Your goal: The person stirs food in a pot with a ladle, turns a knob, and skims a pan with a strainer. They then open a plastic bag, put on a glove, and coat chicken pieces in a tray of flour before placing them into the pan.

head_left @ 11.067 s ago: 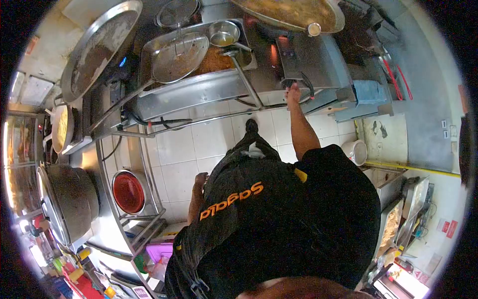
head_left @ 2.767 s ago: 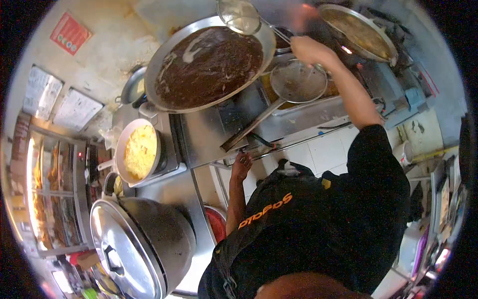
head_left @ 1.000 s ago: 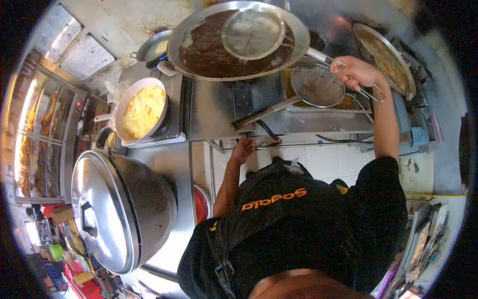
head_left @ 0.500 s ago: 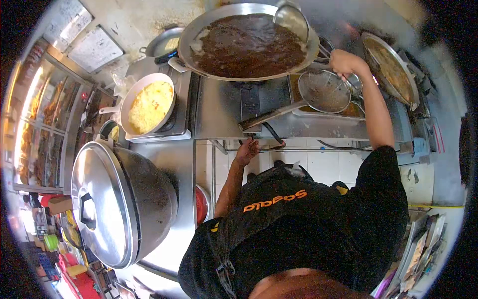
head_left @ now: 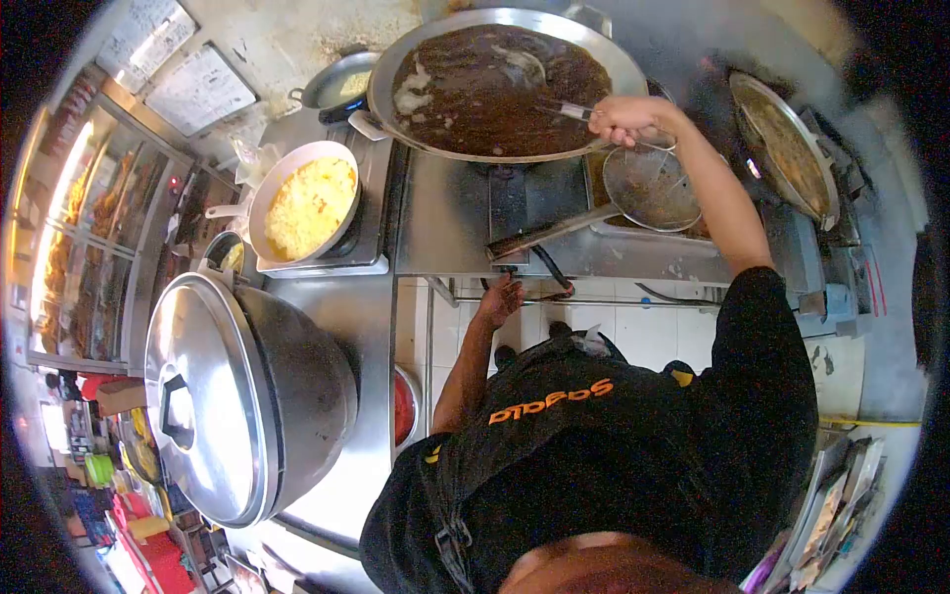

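My right hand [head_left: 629, 119] is closed round the handle of a skimmer [head_left: 569, 109], whose head is dipped in the dark bubbling liquid of a large wok [head_left: 628, 64]. Below that hand, a round mesh strainer [head_left: 651, 188] rests over a tray, its long handle pointing left. My left hand [head_left: 502, 297] is low at the front edge of the steel counter [head_left: 445, 238], near a small knob and a black hose. Its fingers are partly apart, but whether they hold the knob is too small to tell.
A white pan [head_left: 259, 213] of yellow food sits on a burner at the left, with a small dark pan [head_left: 336, 84] behind it. A big lidded pot [head_left: 307, 396] stands nearer. Another wide pan [head_left: 787, 148] is at the right.
My right hand has moved left and slightly down over the wok's rim. The skimmer's head has gone from above the rim into the liquid. My left hand remains at the counter edge.
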Demonstrator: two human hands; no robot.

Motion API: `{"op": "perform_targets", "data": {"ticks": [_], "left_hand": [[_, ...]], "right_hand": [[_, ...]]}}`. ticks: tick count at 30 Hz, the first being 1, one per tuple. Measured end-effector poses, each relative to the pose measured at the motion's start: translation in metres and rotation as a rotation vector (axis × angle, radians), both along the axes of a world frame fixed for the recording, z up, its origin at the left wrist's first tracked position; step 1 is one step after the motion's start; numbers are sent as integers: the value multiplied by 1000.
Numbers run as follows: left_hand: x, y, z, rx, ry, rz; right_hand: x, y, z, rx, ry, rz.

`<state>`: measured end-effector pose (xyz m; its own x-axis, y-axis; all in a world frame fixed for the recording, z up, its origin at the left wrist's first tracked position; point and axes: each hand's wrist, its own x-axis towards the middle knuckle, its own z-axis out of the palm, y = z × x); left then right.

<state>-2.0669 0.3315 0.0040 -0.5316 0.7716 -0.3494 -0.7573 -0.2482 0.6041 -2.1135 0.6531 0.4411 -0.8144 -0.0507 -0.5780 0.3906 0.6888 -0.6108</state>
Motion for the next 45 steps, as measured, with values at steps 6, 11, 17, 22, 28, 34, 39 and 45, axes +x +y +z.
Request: {"op": "perform_targets", "data": {"ticks": [6,11,17,22,28,34,39,45], "left_hand": [[6,1,28,-82,-138,52],[1,-2,25,-34,-164,4],[3,-4,34,-43,-187,10],[2,-6,44,-79,-152,-38],[7,-4,48,-51,-181,25],[4,-4,43,-37,-180,11],[3,-5,41,-24,-184,10],[6,-6,40,60,-160,17]], "right_hand": [[13,-39,4,-360,-4,-163],[43,-56,18,-362,17,-147],[85,-49,18,-419,35,-167],[120,-37,30,-462,27,-224],[148,-28,56,-313,128,-294],[139,-10,56,169,365,-373],[105,24,39,779,471,-122],[37,101,-3,599,227,143]]}}
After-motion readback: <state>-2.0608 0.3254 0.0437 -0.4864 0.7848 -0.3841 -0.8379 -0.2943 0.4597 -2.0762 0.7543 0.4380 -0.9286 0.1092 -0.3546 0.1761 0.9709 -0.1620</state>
